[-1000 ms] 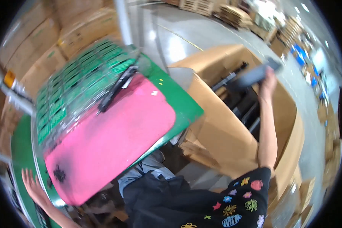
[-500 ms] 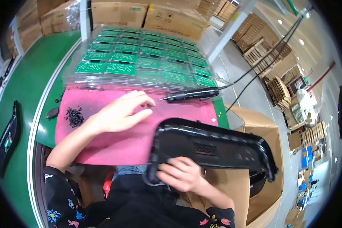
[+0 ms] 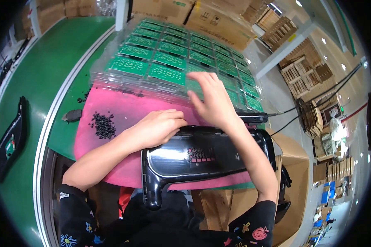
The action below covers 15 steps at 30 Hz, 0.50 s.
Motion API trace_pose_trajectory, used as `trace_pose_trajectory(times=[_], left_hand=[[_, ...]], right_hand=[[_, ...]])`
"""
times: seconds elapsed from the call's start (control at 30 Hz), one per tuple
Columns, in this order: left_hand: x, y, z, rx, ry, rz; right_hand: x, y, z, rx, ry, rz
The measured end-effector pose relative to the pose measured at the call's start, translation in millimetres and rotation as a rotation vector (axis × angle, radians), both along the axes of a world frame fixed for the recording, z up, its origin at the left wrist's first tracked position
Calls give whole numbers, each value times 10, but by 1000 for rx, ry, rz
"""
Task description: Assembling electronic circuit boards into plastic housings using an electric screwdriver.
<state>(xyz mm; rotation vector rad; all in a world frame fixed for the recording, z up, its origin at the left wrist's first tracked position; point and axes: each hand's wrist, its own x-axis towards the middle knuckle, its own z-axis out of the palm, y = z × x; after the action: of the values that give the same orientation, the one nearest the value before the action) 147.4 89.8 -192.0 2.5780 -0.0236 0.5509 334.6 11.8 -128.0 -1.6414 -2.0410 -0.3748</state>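
A glossy black plastic housing [image 3: 175,158] lies on the pink mat, its near left corner sticking out over the edge toward me. Curled over its far left edge, my left hand [image 3: 163,126] grips it. My right hand [image 3: 213,99] is raised past the housing, fingers and thumb apart and holding nothing. It hovers by the front of a clear plastic tray [image 3: 130,84] of green circuit boards [image 3: 167,73]. Partly hidden behind my right forearm is a black electric screwdriver [image 3: 253,118]. A pile of small black screws [image 3: 103,125] lies left of my left hand.
The pink mat [image 3: 123,168] covers a green bench. A dark lump [image 3: 73,115] lies left of the mat. An open cardboard box [image 3: 297,177] with black parts stands at right. Another black housing [image 3: 10,140] lies far left. Cartons [image 3: 218,24] stand behind the tray.
The housing has come down onto the mat and been turned over. My right hand has let go and moved up toward the boards. My left hand has come onto the housing's edge.
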Motion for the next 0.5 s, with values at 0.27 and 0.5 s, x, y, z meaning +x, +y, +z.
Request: trace_pose_trajectory(times=[0.27, 0.5], left_hand=[[-15, 84, -27, -49, 40, -9], [-44, 65, -11, 20, -4, 87]], right_hand=[[179, 811, -318, -297, 106, -26], [116, 859, -231, -17, 183, -107]])
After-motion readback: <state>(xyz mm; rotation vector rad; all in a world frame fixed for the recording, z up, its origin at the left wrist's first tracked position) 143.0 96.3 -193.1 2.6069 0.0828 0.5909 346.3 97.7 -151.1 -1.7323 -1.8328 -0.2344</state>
